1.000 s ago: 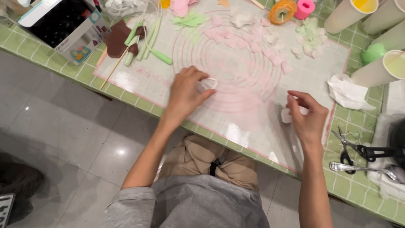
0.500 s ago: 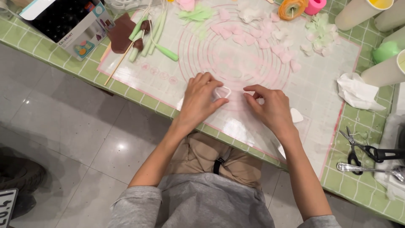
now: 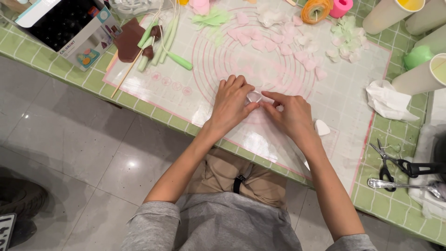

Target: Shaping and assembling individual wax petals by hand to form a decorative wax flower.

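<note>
My left hand point(image 3: 232, 103) and my right hand point(image 3: 290, 114) meet over a white silicone mat point(image 3: 204, 88) with pink rings printed on it. Between the fingertips of both hands sits a small white heart-shaped cutter point(image 3: 254, 96), pressed down on the mat. A white heart-shaped piece point(image 3: 321, 128) lies on the mat just right of my right hand. Several pale pink petals point(image 3: 274, 39) and pale green ones point(image 3: 346, 39) are scattered at the far side of the mat.
Green sticks point(image 3: 162, 39) and a brown piece point(image 3: 127, 39) lie far left beside a dark box point(image 3: 65, 25). Crumpled tissue point(image 3: 388, 100), scissors point(image 3: 388, 162) and a spoon point(image 3: 409, 186) sit right. Tall cups point(image 3: 420, 76) stand far right. The green tiled table edge point(image 3: 153, 111) is near.
My right hand came in from the right side of the mat to meet the left. Both hands now close around the small cutter, a little farther from the table edge.
</note>
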